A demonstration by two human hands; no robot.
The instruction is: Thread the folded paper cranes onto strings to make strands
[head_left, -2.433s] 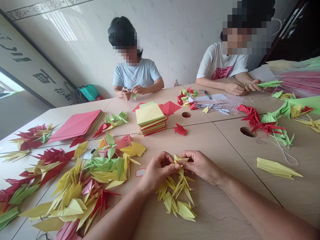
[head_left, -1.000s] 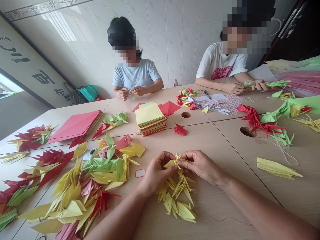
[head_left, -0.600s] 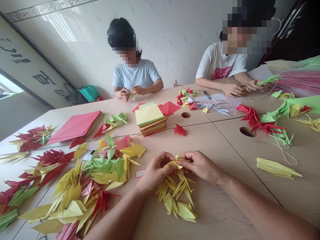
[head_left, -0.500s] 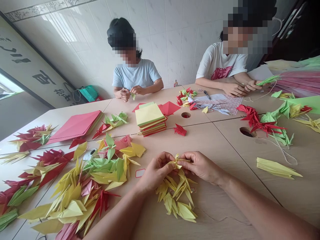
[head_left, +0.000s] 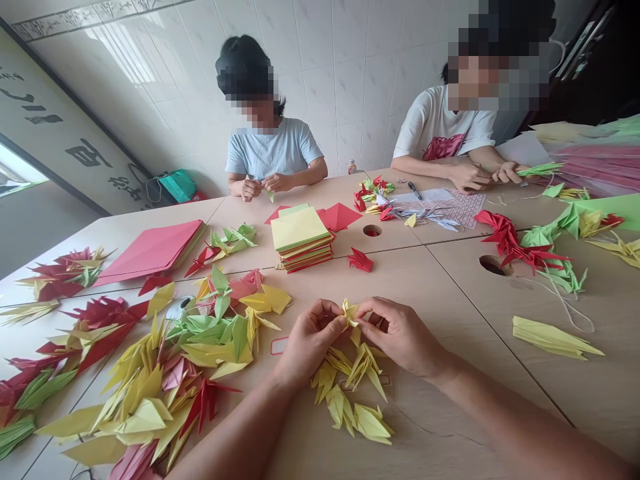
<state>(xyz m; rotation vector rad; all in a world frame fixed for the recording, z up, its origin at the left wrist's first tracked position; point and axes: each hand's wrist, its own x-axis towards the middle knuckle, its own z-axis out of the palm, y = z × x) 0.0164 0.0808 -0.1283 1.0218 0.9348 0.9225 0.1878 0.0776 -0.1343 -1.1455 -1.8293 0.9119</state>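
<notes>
Between my hands is a yellow paper crane (head_left: 351,311), raised a little above the table. My left hand (head_left: 311,339) pinches its left side with thumb and forefinger. From the right, my right hand (head_left: 400,333) grips it the same way, the other fingers curled in. Just below hangs and lies a cluster of yellow folded cranes (head_left: 353,393), partly overlapping each other. A thin pale string (head_left: 425,427) runs from the cluster across the table to the right.
Left of my arms spreads a heap of yellow, green and red cranes (head_left: 150,393). Ahead stands a stack of square paper (head_left: 303,233); a lone red crane (head_left: 360,260) lies beside it. Yellow folded pieces (head_left: 555,337) rest at right. Two people (head_left: 273,153) sit opposite, handling paper.
My right hand has shifted slightly, its fingers now pinching lower on the yellow crane. The crane has turned between my fingertips. The cluster below has hardly moved.
</notes>
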